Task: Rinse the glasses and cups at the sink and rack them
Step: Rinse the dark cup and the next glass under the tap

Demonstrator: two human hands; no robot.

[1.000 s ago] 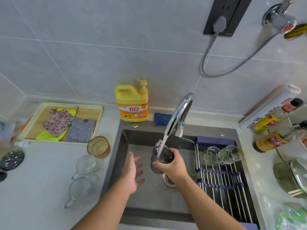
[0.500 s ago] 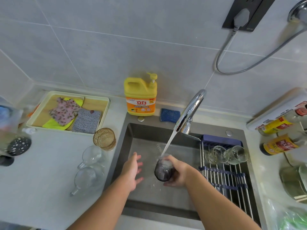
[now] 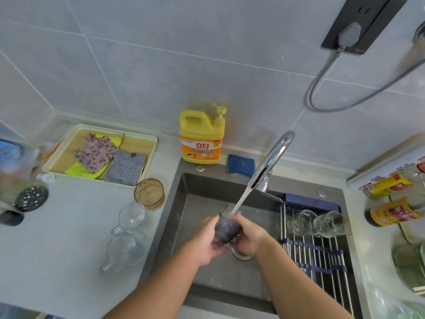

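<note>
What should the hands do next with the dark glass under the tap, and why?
Probably rotate the dark glass between the left hand and right hand so the stream rinses all round: both grip it, and water from the faucet strikes its upper end. Racking can likely wait.

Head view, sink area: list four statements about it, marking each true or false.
1. The left hand and right hand both hold the dark glass under the faucet's running water. True.
2. The drying rack holds four glasses. False: two clear glasses lie on it.
3. The amber glass stands on the counter left of the sink. True.
4. The yellow detergent bottle lies in the sink. False: it stands upright behind it.
</note>
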